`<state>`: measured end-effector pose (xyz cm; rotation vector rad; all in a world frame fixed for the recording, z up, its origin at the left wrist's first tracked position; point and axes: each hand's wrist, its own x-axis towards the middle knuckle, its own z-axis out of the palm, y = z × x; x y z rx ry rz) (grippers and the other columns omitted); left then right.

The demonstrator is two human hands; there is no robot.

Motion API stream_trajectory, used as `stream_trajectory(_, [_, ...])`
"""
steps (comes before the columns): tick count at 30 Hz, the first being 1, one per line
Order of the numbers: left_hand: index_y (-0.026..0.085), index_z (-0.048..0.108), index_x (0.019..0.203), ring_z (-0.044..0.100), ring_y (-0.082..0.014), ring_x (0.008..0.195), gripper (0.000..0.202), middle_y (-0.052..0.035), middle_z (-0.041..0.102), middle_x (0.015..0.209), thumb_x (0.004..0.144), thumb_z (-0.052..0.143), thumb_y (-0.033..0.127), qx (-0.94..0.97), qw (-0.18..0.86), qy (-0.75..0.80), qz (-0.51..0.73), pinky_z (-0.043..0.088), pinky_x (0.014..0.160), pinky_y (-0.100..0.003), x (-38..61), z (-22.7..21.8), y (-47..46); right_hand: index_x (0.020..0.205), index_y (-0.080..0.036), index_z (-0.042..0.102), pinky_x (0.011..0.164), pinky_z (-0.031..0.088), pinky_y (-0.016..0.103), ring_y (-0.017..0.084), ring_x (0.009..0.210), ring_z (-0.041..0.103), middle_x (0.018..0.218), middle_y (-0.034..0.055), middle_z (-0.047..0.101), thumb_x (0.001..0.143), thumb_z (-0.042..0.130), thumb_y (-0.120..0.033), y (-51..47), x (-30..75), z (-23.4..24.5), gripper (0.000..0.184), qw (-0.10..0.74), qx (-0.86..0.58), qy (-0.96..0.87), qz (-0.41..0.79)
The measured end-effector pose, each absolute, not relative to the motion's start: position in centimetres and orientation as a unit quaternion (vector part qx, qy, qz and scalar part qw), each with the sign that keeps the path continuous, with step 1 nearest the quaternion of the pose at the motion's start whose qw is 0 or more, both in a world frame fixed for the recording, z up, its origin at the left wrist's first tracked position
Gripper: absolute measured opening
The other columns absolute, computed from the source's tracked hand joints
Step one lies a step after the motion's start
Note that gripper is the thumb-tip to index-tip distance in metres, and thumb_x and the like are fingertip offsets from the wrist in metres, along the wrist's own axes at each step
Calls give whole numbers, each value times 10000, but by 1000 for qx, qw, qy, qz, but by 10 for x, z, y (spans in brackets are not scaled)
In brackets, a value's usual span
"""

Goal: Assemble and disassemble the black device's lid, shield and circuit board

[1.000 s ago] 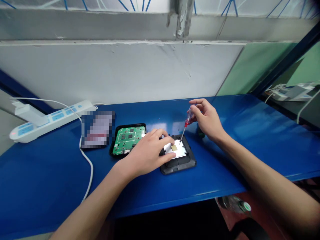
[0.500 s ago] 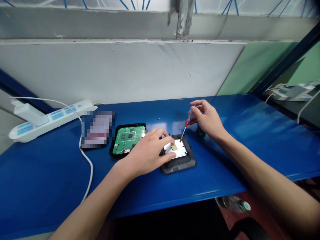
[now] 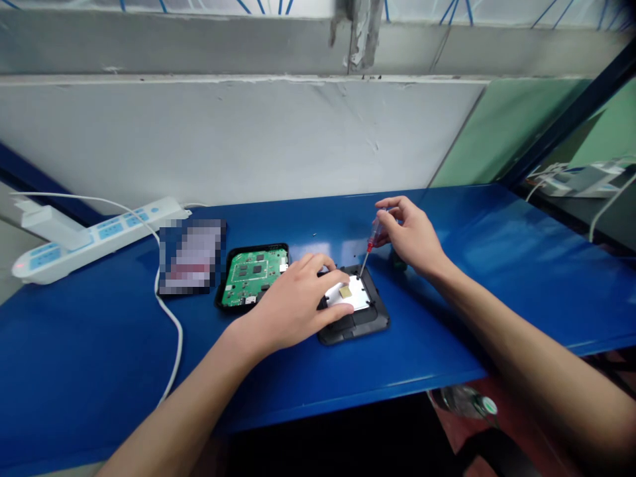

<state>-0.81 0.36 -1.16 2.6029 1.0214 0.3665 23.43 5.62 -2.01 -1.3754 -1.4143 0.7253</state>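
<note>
One slim clear-and-red plastic-handled screwdriver (image 3: 370, 246) (likely light, stiff; hold high) sits pinched in my right hand (image 3: 410, 230); left hand (image 3: 301, 291), fingers apart, steadies a silver plate (image 3: 360, 297).

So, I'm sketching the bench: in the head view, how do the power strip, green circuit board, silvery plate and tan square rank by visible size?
1. Power strip
2. Green circuit board, partly hidden by the left hand
3. Silvery plate, also partly covered
4. Tan square
</note>
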Motion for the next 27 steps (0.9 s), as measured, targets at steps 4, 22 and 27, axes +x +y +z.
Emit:
stream_trajectory(4, [279, 641, 1264, 523, -280, 1178, 379, -76, 554, 1269, 956, 633, 499, 915, 156, 350, 124, 452, 1013, -443, -6, -12, 2, 1067, -201, 576, 552, 599, 312, 133, 533, 681, 797, 1, 647, 919, 572, -326, 56, 234, -21, 194, 496, -569, -585, 295])
stream_trajectory(22, [280, 648, 1281, 534, -295, 1175, 428, -85, 555, 1279, 939, 643, 536, 920, 152, 344, 115, 457, 1016, -465, -5, -10, 1, 1139, -290, 593, 683, 594, 310, 128, 639, 659, 846, -10, 589, 950, 560, -465, 34, 221, -4, 260, 578, -492, -619, 203])
stream_trajectory(27, [285, 653, 1273, 537, -295, 1172, 421, -80, 557, 1282, 935, 648, 535, 918, 155, 346, 117, 455, 1021, -467, -6, -10, 1, 1171, -298, 592, 679, 592, 316, 131, 645, 653, 878, -4, 588, 954, 552, -470, 34, 220, -6, 280, 569, -497, -624, 198])
